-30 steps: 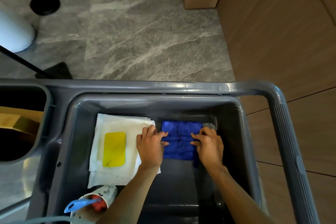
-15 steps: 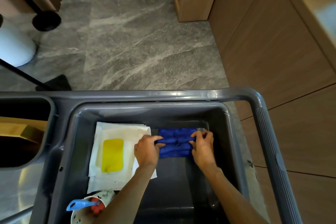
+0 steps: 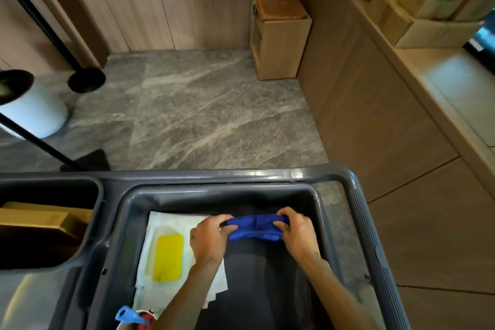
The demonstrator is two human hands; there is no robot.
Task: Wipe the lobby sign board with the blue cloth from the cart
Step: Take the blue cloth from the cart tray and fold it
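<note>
The left hand [image 3: 209, 241] and the right hand [image 3: 298, 236] each grip one end of the blue cloth [image 3: 255, 228], fingers curled over its top edge and thumbs tucked under, so the cloth stretches bunched between them. It hangs just above the dark floor of the grey cart bin [image 3: 325, 222], toward the far wall of that bin. Both forearms come in from the near edge and cover part of the bin floor.

In the same bin, left of the hands, lies a stack of white cloths [image 3: 160, 222] with a yellow sponge [image 3: 167, 257] flat on top; the left wrist hides the stack's right corner. At the near edge a white cup [image 3: 139, 315] holds a light blue handle [image 3: 127, 315] and something red, all cut off by the frame, so what they are is unclear.

Left of the bin a second cart compartment [image 3: 91, 222] holds a tan, box-like shape [image 3: 40, 218], mostly in shadow. The cart handle [image 3: 375, 249] runs along the right side.

Beyond the cart is grey marble floor [image 3: 214, 115]. A cardboard box [image 3: 281, 35] stands against the far wood wall. To the far left are a black post base [image 3: 87, 79] and a white round bin [image 3: 34, 112]. On the counter [image 3: 442, 83] at the right sit cardboard boxes [image 3: 439, 8] with white and green labels, too blurred to read
</note>
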